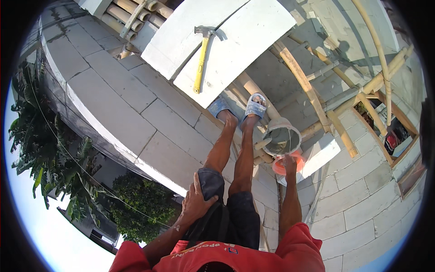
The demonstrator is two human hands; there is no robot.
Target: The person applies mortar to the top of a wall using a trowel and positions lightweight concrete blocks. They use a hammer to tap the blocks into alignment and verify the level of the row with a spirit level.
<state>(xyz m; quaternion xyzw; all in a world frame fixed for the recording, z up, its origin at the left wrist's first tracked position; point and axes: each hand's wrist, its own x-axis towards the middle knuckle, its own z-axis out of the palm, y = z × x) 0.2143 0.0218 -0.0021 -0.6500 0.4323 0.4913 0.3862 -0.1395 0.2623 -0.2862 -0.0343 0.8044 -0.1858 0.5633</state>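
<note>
On my feed, L hand [195,202] rests on L knee [211,181], lower ctr, thumb & fingers apart. R hand [289,164]'s at grey bucket [276,136] & orange tub [278,167], right of ctr; I can't tell its grip.

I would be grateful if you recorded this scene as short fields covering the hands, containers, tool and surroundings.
Left hand: resting on the left knee, over dark shorts
Right hand: at the orange-red container; grip unclear
Other container: grey bucket, just beyond the orange-red one
Tool: yellow-handled hammer, lying on a white slab
Footwear: blue sandals
Surroundings: pale block masonry, bamboo poles, green foliage at lower left
</note>
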